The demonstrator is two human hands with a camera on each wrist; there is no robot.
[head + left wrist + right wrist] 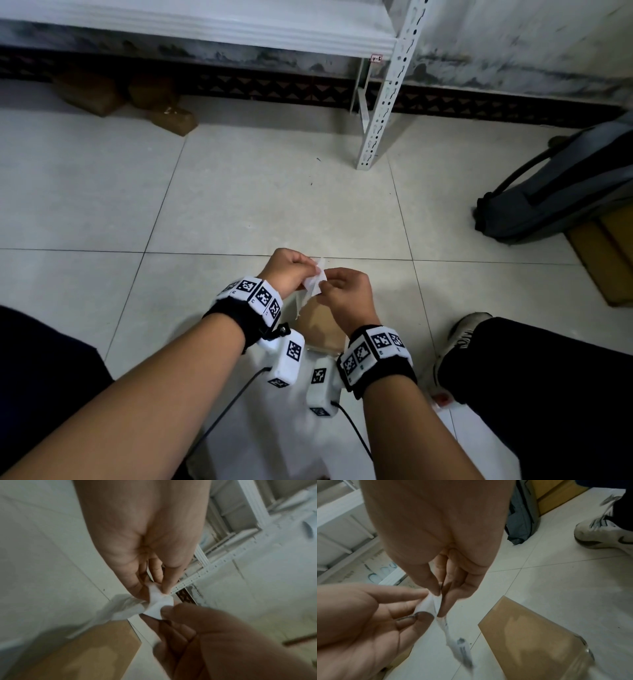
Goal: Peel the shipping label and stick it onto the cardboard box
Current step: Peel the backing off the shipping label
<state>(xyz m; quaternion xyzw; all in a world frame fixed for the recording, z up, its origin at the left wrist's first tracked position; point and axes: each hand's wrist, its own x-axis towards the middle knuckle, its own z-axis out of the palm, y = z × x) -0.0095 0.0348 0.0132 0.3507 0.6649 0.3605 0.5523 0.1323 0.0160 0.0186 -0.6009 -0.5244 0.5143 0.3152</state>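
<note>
Both hands (317, 282) pinching label (313, 283), box (320, 327) below

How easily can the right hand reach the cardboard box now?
Probably easily: the cardboard box lies on the floor just below both hands, nothing between. But the right hand pinches the shipping label, as does the left hand.

The head view looks steeply down from above onto the pale tiled floor (239, 192), taking in both forearms. Each wrist view sits close behind its own palm, facing along the fingers. All three share the crumpled white paper label (313, 282) (157, 601) (429, 605) and flat brown cardboard box (322, 329) (89, 649) (530, 635) below.
</note>
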